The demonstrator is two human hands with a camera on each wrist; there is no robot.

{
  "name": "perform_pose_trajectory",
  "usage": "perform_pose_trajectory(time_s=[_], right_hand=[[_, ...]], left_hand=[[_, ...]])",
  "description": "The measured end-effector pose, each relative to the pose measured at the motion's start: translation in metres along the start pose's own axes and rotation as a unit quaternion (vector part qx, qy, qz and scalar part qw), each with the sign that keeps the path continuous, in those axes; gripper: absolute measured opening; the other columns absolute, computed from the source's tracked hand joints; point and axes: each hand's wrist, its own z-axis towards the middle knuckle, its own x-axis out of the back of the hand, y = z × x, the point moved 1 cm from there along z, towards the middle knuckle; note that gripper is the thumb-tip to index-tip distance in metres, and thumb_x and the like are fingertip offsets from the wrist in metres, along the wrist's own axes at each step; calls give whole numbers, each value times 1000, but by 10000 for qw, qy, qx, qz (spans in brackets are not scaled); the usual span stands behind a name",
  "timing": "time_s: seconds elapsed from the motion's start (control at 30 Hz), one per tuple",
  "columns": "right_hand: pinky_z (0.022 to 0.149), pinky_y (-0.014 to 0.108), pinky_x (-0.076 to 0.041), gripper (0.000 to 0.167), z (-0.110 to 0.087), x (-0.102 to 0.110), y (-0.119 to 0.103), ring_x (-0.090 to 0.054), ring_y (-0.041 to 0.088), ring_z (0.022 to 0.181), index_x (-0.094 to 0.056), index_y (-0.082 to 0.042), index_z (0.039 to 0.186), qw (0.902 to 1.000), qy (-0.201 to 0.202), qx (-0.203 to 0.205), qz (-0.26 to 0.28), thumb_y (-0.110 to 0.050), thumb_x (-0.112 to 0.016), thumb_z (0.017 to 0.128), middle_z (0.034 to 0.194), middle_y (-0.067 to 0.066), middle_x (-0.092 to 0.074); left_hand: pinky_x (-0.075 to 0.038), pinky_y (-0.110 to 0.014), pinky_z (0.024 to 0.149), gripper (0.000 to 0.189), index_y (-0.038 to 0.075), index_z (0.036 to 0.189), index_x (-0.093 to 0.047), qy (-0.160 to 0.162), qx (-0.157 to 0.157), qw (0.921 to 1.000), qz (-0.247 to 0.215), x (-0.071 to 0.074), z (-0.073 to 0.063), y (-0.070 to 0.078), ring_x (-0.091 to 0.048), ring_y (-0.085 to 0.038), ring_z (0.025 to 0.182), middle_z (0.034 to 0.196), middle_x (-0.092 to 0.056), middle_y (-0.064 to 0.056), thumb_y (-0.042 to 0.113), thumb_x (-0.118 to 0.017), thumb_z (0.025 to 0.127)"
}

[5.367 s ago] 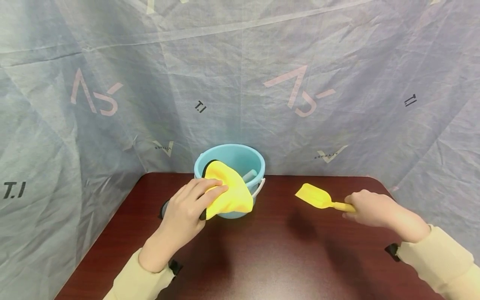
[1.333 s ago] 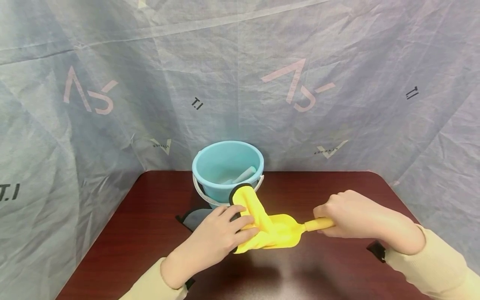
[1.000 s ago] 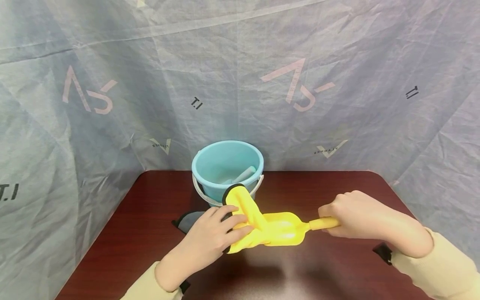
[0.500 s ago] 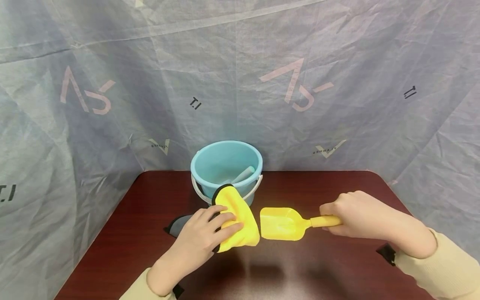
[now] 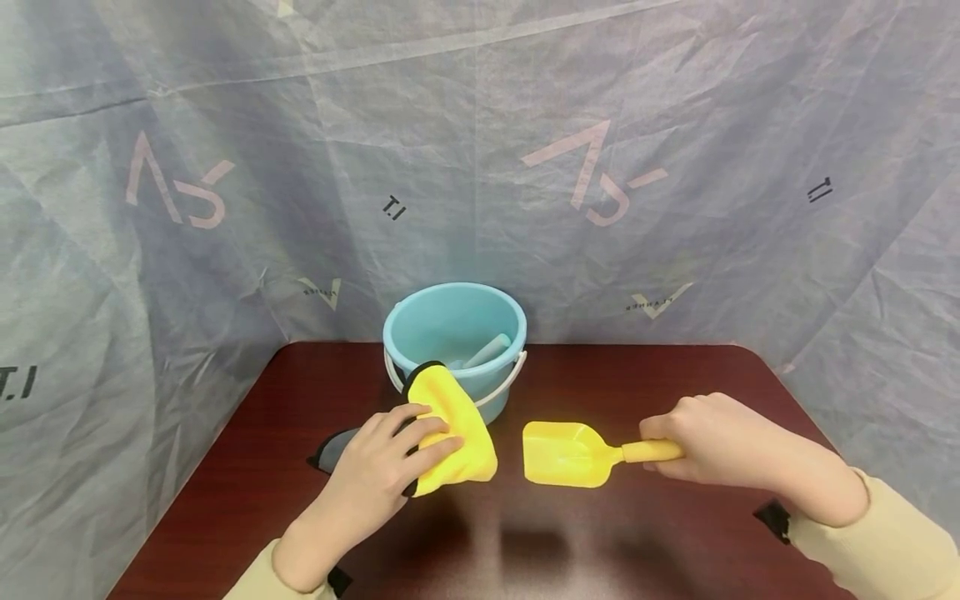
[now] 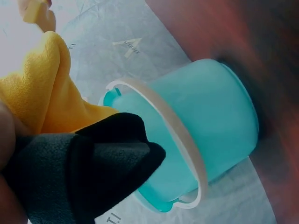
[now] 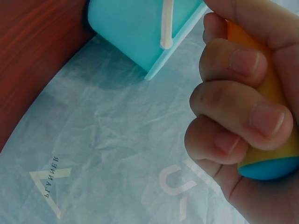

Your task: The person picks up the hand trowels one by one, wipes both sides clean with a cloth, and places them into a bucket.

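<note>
My left hand (image 5: 378, 458) grips a two-sided cloth (image 5: 453, 433), yellow on one face and dark grey on the other, with black edging. The grey side (image 6: 42, 172) shows large in the left wrist view, in front of the bucket. My right hand (image 5: 705, 440) holds a yellow toy shovel (image 5: 566, 454) by its handle, the flat blade pointing left toward the cloth with a gap between them. In the right wrist view my fingers curl round the handle (image 7: 268, 79), which ends in a blue cap.
A light blue bucket (image 5: 498, 404) with a white handle (image 5: 504, 385) stands at the back of the dark red table (image 5: 622, 383). A pale blue stick-like thing (image 5: 487, 352) lies inside it. A grey printed sheet (image 5: 480, 167) hangs behind and at both sides.
The cloth lay over the shovel's blade about a second ago. My left hand has since drawn it left, off the blade. The shovel has stayed nearly in place.
</note>
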Motion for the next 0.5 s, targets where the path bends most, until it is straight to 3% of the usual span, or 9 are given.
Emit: perform_pose_trajectory(time_s=[0.17,0.37,0.5], right_hand=[[43,17,-23,38,0,-3,-1,-19,-3,49,-42,-30,63,10000,39,11,-48,-26,-80,68,54,-22,-23],[43,17,-23,38,2,-8,-3,-20,-3,48,-42,-30,62,9999,110,90,-74,-25,-80,66,54,-21,-23],[43,17,-22,39,2,-10,-5,-19,-2,49,-41,-29,61,9997,176,133,-127,-25,-80,65,54,-20,-22]], left_hand=[[-50,-39,69,57,21,114,-66,301,-106,9995,14,3,9,0,-55,-30,108,107,-61,-2,-1,-76,62],[-50,-40,69,32,18,111,-68,836,-378,9958,56,0,23,5,-58,-32,104,105,-63,-4,6,-58,84],[-50,-39,68,30,17,110,-68,1133,-492,9922,148,0,34,7,-59,-32,101,103,-63,-5,10,-46,91]])
